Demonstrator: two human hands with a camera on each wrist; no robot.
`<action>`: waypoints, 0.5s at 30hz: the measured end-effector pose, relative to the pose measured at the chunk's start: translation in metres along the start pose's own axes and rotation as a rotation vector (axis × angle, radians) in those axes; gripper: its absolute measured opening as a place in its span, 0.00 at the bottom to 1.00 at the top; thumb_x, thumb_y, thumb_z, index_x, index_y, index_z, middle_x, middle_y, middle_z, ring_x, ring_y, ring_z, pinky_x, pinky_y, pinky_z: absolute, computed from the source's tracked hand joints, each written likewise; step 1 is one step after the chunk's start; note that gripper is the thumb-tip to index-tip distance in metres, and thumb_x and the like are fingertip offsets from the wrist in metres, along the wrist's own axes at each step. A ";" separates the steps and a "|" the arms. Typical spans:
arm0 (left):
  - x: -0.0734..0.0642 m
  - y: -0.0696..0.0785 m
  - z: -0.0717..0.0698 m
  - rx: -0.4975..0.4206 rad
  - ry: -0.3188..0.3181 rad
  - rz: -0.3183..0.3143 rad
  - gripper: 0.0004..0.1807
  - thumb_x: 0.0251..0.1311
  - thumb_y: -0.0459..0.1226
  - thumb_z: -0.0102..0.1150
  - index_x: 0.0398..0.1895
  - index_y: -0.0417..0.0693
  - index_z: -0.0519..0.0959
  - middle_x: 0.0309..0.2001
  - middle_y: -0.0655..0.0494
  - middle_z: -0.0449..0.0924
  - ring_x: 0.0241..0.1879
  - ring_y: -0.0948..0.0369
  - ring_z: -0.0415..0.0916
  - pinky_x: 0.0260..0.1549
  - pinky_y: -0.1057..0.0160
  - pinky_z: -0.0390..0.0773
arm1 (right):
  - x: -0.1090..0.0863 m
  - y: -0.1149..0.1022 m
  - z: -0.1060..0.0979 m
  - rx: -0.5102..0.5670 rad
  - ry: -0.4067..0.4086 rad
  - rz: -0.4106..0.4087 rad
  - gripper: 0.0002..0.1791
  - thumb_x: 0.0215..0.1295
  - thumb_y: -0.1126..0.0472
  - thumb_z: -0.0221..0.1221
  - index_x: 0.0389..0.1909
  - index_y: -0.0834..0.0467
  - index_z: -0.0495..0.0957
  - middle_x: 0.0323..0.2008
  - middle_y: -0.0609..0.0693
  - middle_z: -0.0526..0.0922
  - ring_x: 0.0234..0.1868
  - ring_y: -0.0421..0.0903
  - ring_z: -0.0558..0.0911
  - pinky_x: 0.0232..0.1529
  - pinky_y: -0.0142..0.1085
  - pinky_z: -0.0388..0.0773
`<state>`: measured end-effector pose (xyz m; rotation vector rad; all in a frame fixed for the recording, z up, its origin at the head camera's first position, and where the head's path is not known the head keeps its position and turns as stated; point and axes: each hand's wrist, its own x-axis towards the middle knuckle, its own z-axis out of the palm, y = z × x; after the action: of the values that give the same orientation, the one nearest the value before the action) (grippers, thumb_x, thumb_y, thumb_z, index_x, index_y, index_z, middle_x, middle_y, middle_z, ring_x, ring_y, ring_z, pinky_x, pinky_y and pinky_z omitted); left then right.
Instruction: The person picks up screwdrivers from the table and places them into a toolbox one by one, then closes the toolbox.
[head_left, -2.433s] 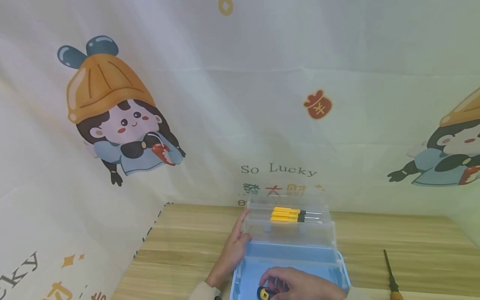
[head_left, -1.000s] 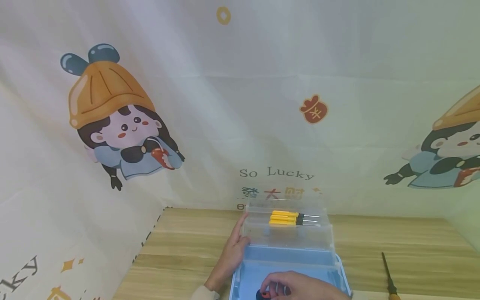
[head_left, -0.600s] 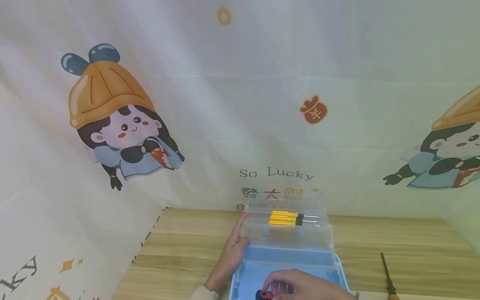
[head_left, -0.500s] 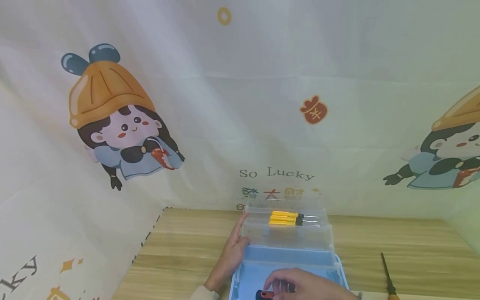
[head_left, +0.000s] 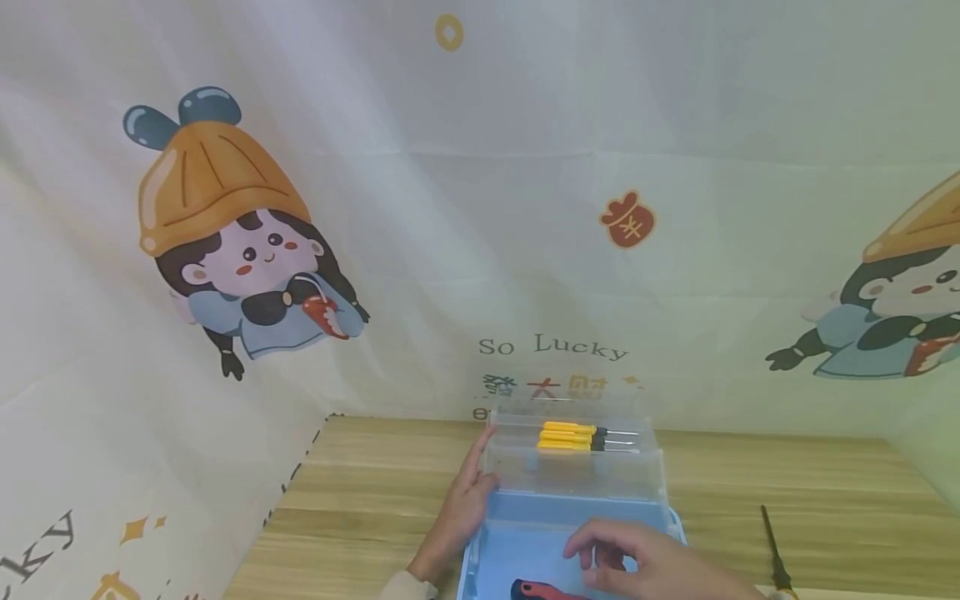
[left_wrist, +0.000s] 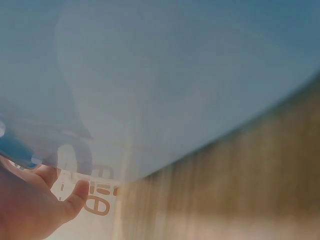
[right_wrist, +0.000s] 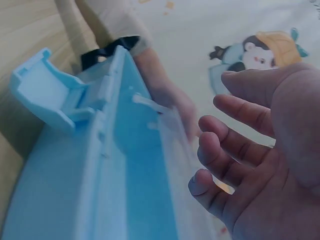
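A light-blue toolbox (head_left: pixel 504 546) stands open, its clear trays (head_left: pixel 577 473) raised behind its bottom compartment. My left hand (head_left: pixel 461 507) rests against the left side of the trays, fingers extended and thumb near the front tray's corner. In the box's bottom lies a tool with a red-and-black handle (head_left: pixel 542 590); the frame edge cuts off the rest of it. My right hand (head_left: pixel 637 557) hovers over the box, just right of and above that handle, apart from it. In the right wrist view its fingers (right_wrist: pixel 235 135) are loosely bent and hold nothing.
Several yellow-handled screwdrivers (head_left: pixel 567 437) lie in an upper clear tray. A screwdriver with a dark shaft (head_left: pixel 774 546) and orange handle lies on the wooden table (head_left: pixel 840 492), right of the box. A printed cloth (head_left: pixel 525 208) hangs behind the table.
My right hand has let go of the red-and-black handle and moved up and to the right. More of the handle shows now. My left hand has stayed at the trays.
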<state>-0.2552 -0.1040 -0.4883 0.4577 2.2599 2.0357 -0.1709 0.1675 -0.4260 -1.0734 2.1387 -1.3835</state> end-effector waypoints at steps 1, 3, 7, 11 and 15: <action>0.000 0.000 0.000 0.000 0.001 0.001 0.37 0.70 0.30 0.39 0.78 0.71 0.50 0.80 0.53 0.45 0.76 0.46 0.48 0.71 0.39 0.53 | -0.004 -0.001 -0.003 -0.019 0.020 -0.016 0.13 0.75 0.59 0.52 0.56 0.48 0.77 0.42 0.42 0.80 0.38 0.34 0.77 0.37 0.30 0.78; 0.000 0.000 0.000 -0.004 -0.002 0.007 0.37 0.70 0.30 0.39 0.78 0.70 0.50 0.80 0.52 0.44 0.75 0.45 0.50 0.70 0.40 0.57 | -0.012 -0.004 -0.009 -0.037 0.057 -0.040 0.13 0.75 0.62 0.52 0.56 0.51 0.76 0.42 0.44 0.80 0.38 0.36 0.77 0.37 0.31 0.78; 0.000 0.001 0.000 -0.007 -0.007 0.024 0.37 0.70 0.30 0.39 0.79 0.67 0.49 0.79 0.46 0.45 0.73 0.42 0.56 0.66 0.41 0.66 | -0.029 -0.007 -0.022 -0.058 0.119 0.023 0.14 0.75 0.61 0.51 0.57 0.52 0.75 0.44 0.45 0.80 0.40 0.39 0.77 0.37 0.31 0.77; -0.001 0.001 0.000 -0.004 0.000 0.018 0.37 0.71 0.30 0.39 0.79 0.68 0.49 0.79 0.46 0.46 0.70 0.41 0.62 0.62 0.43 0.73 | -0.045 -0.006 -0.032 -0.061 0.170 0.135 0.14 0.76 0.59 0.50 0.59 0.51 0.75 0.46 0.45 0.80 0.41 0.41 0.76 0.37 0.31 0.77; -0.001 0.001 0.000 0.002 0.004 0.013 0.37 0.70 0.30 0.39 0.79 0.69 0.49 0.79 0.46 0.44 0.71 0.40 0.59 0.62 0.42 0.71 | -0.058 -0.002 -0.040 -0.048 0.211 0.196 0.15 0.77 0.57 0.50 0.59 0.54 0.75 0.47 0.48 0.81 0.42 0.42 0.77 0.37 0.32 0.78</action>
<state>-0.2543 -0.1039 -0.4879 0.4705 2.2674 2.0426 -0.1593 0.2351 -0.4118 -0.7372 2.3647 -1.4127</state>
